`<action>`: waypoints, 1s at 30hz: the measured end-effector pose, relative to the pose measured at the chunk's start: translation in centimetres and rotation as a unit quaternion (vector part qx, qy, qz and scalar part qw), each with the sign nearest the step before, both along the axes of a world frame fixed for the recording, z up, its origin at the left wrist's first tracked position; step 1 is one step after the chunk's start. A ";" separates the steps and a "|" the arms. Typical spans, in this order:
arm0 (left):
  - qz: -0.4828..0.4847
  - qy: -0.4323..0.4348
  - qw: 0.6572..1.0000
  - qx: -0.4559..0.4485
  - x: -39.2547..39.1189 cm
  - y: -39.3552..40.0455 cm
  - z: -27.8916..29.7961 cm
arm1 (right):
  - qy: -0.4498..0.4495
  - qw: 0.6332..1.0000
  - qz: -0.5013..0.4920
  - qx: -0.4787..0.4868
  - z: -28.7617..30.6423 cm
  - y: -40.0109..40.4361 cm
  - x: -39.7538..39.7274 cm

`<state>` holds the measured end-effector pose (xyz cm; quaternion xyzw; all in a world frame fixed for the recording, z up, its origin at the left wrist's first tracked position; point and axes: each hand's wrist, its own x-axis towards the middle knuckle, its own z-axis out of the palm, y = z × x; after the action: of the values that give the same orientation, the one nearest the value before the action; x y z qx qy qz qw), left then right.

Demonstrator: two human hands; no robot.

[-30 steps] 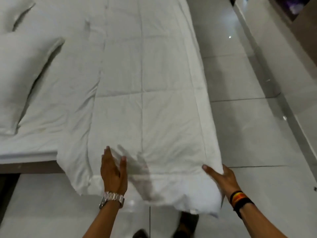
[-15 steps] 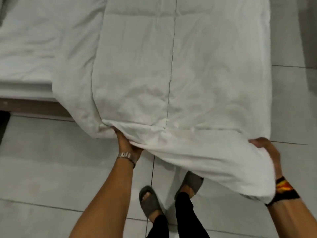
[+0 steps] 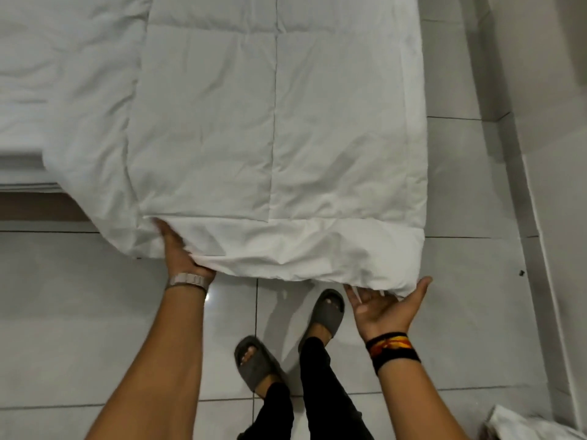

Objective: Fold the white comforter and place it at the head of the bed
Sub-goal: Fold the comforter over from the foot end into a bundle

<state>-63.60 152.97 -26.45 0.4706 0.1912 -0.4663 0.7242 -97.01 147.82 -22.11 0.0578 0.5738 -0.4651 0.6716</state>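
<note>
Comforter long axis running near-to-far. Near hem overhanging floor at both hands. Left hand tucked under, gripping hem; right hand palm-up, open beneath corner.

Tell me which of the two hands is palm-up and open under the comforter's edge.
The right hand, wearing the black wristband; its palm faces up. The left hand, above the metal watch, grips the comforter.

I see my left hand tucked under the white comforter hanging off the bed; my right hand, palm up, touches its lower edge, perhaps without gripping.
</note>
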 end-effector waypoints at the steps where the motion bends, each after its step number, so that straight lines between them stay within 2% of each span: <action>1: -0.005 -0.017 0.999 0.035 -0.5 0.8 -0.4 | 0.029 0.999 0.019 0.037 -0.1 1.1 0.6; 3: 0.031 0.051 0.984 0.170 -2.5 3.5 -1.7 | 0.080 0.990 0.091 0.071 -0.1 3.4 1.8; 5: 0.043 0.072 0.965 0.247 -3.9 6.1 -1.7 | 0.134 0.980 0.135 0.059 -0.4 4.2 3.2; 7: 0.033 0.069 0.967 0.245 -3.9 6.4 -2.1 | 0.197 0.965 0.174 0.017 -0.7 2.6 5.3; 10: 0.042 -0.002 0.974 0.225 -3.3 3.6 -3.1 | 0.306 0.923 0.230 -0.039 -3.4 -0.7 8.5; 13: 0.035 -0.072 0.975 0.208 -2.2 -0.7 -4.9 | 0.364 0.908 0.205 -0.038 -7.5 -4.5 11.8; 17: 0.103 -0.080 0.986 0.105 -0.4 -5.6 -8.2 | 0.374 0.917 0.121 -0.071 -11.8 -9.3 14.9; 20: 0.144 -0.118 0.978 0.097 -0.3 -7.6 -9.4 | 0.390 0.910 0.083 -0.114 -13.1 -12.2 16.1; 25: 0.188 -0.150 0.964 0.116 -0.4 -8.6 -9.5 | 0.299 0.941 0.018 -0.159 -13.4 -13.8 17.3; 30: 0.147 -0.088 0.985 0.032 0.9 -9.6 -7.4 | 0.211 0.967 0.017 -0.143 -11.9 -12.7 16.4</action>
<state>-62.74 143.32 -33.89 0.4999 0.2086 -0.3052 0.7832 -80.60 135.07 -34.00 -0.1482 0.6310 -0.5327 0.5441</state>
